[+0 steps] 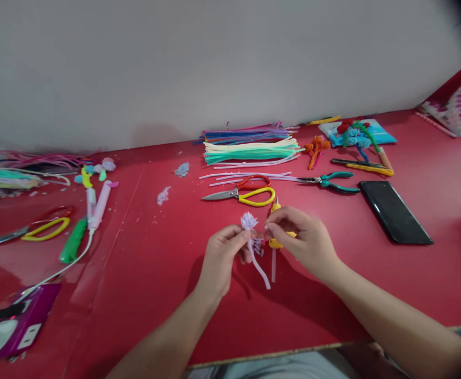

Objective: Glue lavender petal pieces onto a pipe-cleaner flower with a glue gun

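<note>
My left hand (223, 258) pinches a lilac pipe-cleaner flower (249, 221) just under its fluffy head; the stem hangs down toward me. My right hand (302, 238) is closed in a pinch on the same piece, at the small frilled bit beside the stem. Under the right hand lies a yellow glue gun (274, 243) with a pale glue stick (273, 269) sticking out toward me. Both hands hover just above the red table (155, 263).
Red-and-yellow scissors (244, 193), loose lilac stems (246, 176), a stack of coloured pipe cleaners (250, 147), teal pliers (331, 181) and a black phone (394, 211) lie beyond the hands. Finished flowers (354, 134) sit back right. Left: second scissors (37, 229), a pink-and-green tool (84, 223), purple box (13, 326).
</note>
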`<state>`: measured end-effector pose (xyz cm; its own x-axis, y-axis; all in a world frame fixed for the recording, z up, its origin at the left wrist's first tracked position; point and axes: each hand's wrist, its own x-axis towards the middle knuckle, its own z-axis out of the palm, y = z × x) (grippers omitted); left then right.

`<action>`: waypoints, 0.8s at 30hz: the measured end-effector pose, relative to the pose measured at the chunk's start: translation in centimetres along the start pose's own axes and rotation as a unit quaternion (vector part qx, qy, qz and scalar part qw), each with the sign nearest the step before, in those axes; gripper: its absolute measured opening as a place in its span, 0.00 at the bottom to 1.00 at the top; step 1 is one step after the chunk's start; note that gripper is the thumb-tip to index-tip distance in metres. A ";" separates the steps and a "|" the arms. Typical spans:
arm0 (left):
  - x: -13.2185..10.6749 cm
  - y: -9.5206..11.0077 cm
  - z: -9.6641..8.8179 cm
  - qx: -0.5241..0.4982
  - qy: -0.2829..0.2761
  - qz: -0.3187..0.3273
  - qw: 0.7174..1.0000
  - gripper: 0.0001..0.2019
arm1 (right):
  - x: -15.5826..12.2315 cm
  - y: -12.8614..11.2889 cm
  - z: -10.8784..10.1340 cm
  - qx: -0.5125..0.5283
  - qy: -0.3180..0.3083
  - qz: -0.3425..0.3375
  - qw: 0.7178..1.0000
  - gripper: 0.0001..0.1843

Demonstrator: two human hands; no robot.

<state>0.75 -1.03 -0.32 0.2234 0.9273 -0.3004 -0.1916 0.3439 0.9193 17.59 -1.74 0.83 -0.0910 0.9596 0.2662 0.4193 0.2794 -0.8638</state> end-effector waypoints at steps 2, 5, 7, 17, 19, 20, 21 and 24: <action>0.0 -0.1 0.0 0.013 -0.008 -0.010 1.000 0.09 | 0.2 -0.4 -0.2 0.062 -0.004 0.016 0.998 0.03; 0.0 -0.3 0.1 0.028 -0.022 -0.023 0.999 0.08 | 0.5 -0.6 -0.2 0.105 -0.008 0.026 0.994 0.02; -0.1 -0.2 0.2 0.037 -0.026 -0.023 0.999 0.07 | 0.6 -0.5 -0.1 0.091 -0.006 0.026 0.995 0.03; -0.1 -0.1 0.2 0.064 -0.025 0.002 0.998 0.07 | 0.1 -0.4 0.1 -0.028 0.014 -0.060 0.998 0.04; -0.1 -0.2 0.1 0.069 -0.024 0.007 0.997 0.07 | 0.1 -0.3 0.2 -0.051 0.022 -0.083 0.995 0.04; -0.1 -0.2 0.1 0.072 -0.023 0.009 0.997 0.07 | 0.1 -0.2 0.2 -0.061 0.024 -0.094 0.993 0.04; -0.2 -0.2 0.1 0.075 -0.021 0.010 0.997 0.07 | 0.0 -0.2 0.2 -0.070 0.025 -0.104 0.992 0.05; -0.2 -0.1 0.1 0.082 -0.015 0.015 0.996 0.06 | 0.0 -0.2 0.2 -0.099 0.026 -0.129 0.986 0.05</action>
<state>0.83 -1.31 -0.32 0.2496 0.9308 -0.2670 -0.0401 0.2854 0.9576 17.33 -1.84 0.92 -0.1736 0.8535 0.4913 0.5573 0.4964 -0.6655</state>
